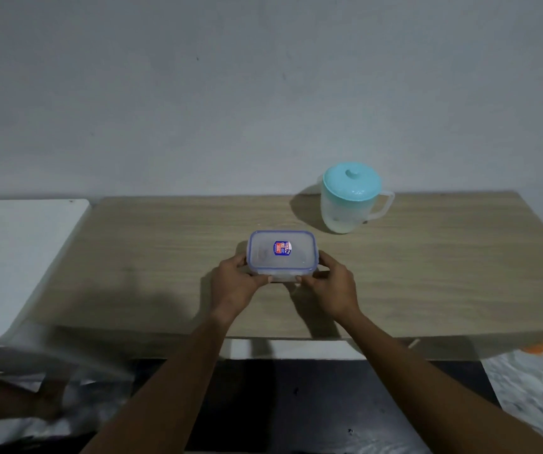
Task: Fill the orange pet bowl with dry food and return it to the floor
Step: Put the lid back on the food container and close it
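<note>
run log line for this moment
left hand: grips container | right hand: grips container | container: on table, closed | jug: behind, untouched

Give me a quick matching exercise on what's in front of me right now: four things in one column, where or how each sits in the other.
Things:
1. clear container
2. pitcher
3. white surface
4. wooden table

Places and states:
A. lies beside the left end of the wooden table
B. bears both the clear container and the pitcher
C. gripped between the left hand and the right hand, blue-rimmed lid on
D. stands upright toward the back right, teal lid on, untouched

Pairs: 1-C, 2-D, 3-A, 4-B
</note>
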Tool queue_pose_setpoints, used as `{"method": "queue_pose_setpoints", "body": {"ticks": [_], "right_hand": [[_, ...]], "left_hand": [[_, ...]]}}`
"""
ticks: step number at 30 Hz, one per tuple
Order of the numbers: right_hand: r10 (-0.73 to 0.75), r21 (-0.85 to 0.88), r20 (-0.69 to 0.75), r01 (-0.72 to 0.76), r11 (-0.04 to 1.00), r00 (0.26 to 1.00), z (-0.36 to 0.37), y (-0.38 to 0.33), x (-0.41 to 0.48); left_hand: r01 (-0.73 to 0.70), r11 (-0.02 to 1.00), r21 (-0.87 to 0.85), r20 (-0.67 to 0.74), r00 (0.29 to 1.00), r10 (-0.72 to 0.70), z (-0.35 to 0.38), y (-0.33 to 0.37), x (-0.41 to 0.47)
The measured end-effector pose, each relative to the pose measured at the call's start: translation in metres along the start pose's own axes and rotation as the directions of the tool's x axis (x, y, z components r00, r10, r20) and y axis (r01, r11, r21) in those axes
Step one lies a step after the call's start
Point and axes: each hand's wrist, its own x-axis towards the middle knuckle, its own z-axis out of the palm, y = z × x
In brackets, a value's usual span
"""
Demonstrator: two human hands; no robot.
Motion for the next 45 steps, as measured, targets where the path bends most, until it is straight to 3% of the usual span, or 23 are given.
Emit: {"method": "queue_pose_setpoints", "body": {"ticks": [7, 15, 21, 25, 30, 35, 45], "right_hand": [[0.014, 0.014, -0.072, -0.013, 1.000, 0.997, -0.009, -0.014, -0.050], [0.057, 0.026, -0.101, -0.055, 0.998, 0.993, 0.008, -0.011, -0.142], [0.087, -0.007, -0.016, -0.087, 0.996, 0.996, 0.027, 0.011, -0.204], [0.132, -0.019, 0.029, -0.132, 0.991, 0.991, 0.041, 0.033, -0.223], [0.167, -0.061, 0.083, -0.162, 0.985, 0.983, 0.066, 0.067, -0.216], [0.185, -0.079, 0.068, -0.180, 0.980, 0.980, 0.104, 0.114, -0.175], [0.215, -0.043, 0.010, -0.215, 0.976, 0.977, 0.172, 0.181, -0.079]], "left_hand": [[-0.060, 0.992, -0.107, 0.024, 0.998, 0.063, -0.006, -0.012, -0.033], [-0.117, 0.986, -0.115, 0.054, 0.991, 0.124, -0.030, -0.047, -0.105], [-0.015, 0.966, -0.258, 0.175, 0.983, 0.062, -0.029, -0.104, -0.159], [0.051, 0.967, -0.249, 0.195, 0.981, -0.001, -0.023, -0.138, -0.174], [0.164, 0.947, -0.278, 0.216, 0.971, -0.104, -0.008, -0.166, -0.176], [0.195, 0.923, -0.331, 0.136, 0.978, -0.157, 0.033, -0.202, -0.143], [0.040, 0.938, -0.344, -0.084, 0.994, -0.073, 0.092, -0.251, -0.066]]}}
